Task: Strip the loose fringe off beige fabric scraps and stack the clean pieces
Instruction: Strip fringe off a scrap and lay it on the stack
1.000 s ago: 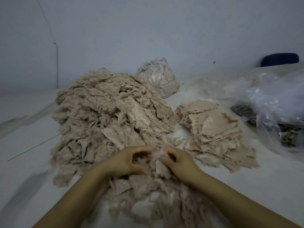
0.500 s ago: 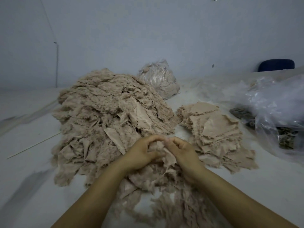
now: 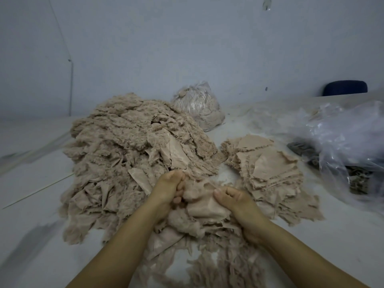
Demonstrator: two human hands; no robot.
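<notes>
Left hand [image 3: 169, 187] and right hand [image 3: 234, 197], fingers curled, grip one fringed scrap [image 3: 204, 206].

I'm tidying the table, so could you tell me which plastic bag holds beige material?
The small bag at the back, behind the big scrap heap. The large bag on the right holds darker scraps.

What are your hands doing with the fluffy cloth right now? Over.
Left hand grips a fringe tuft; right hand pinches the beige scrap. Clean stack to the right, big unsorted heap to the left. Nothing blocking.
</notes>
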